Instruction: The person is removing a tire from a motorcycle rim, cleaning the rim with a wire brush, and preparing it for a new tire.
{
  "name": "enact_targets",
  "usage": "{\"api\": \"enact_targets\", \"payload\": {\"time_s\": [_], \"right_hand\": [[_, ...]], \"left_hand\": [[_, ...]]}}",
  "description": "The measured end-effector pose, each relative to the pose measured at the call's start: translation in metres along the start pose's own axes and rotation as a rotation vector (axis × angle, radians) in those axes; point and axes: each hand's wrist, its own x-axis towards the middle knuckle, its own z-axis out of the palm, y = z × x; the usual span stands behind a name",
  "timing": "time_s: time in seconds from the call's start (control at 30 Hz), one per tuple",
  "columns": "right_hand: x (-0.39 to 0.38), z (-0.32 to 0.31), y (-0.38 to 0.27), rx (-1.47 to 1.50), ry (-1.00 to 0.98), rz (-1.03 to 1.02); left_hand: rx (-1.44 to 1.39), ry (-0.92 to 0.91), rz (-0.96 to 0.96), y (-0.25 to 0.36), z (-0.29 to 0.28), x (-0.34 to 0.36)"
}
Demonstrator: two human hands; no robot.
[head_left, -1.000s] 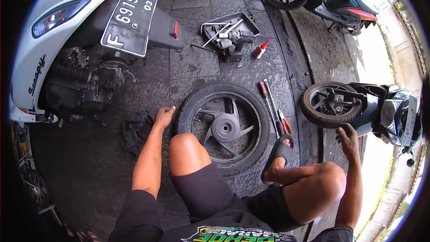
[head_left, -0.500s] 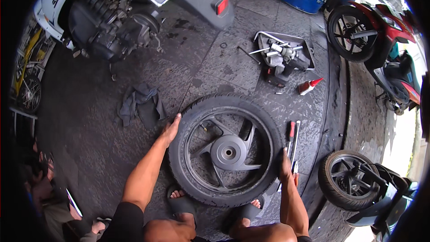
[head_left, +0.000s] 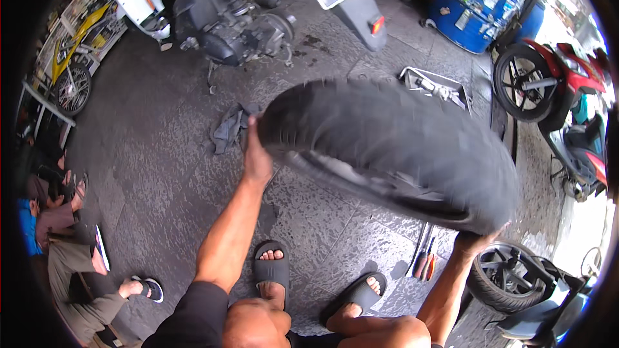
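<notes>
A scooter wheel (head_left: 393,145) with a black tyre is held up off the floor between my two hands, tilted so that its tread faces me. Its spokes are blurred and mostly hidden under the tyre. My left hand (head_left: 258,158) is closed round the tyre's left side, thumb up along the sidewall. Down at the lower right edge of the tyre, my right hand (head_left: 476,241) grips from below, its fingers partly hidden. Beneath that side, screwdrivers and other hand tools (head_left: 423,263) lie on the floor. A grey rag (head_left: 229,130) lies just beyond my left hand.
Ahead stands a white scooter (head_left: 225,22) with its rear wheel off. A metal tray of tools (head_left: 445,87) is partly covered by the tyre. A blue drum (head_left: 467,22) stands behind. Scooters (head_left: 522,84) are parked along the right; people's legs (head_left: 84,264) extend in from the left.
Both hands have raised the wheel and tipped it from lying face up, low over the floor, to showing its tread. It has moved up and right. The view has shifted left.
</notes>
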Motion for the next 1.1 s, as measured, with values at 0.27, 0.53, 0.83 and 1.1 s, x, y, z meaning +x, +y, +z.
{"api": "enact_targets", "payload": {"time_s": [0.27, 0.53, 0.83, 1.1], "right_hand": [[-0.010, 0.061, -0.023, -0.428, -0.273, -0.484], [0.000, 0.137, -0.073, -0.765, -0.640, -0.813], [0.049, 0.185, -0.082, -0.809, -0.492, -0.590], [0.058, 0.208, -0.087, -0.810, -0.481, -0.560]], "left_hand": [[-0.145, 0.149, -0.214, -0.082, 0.040, 0.045], [0.299, 0.118, -0.086, -0.078, 0.014, 0.096], [1.264, 0.022, 0.025, -0.173, -0.081, -0.017], [1.175, -1.026, 0.341, -0.273, 0.049, -0.125]]}}
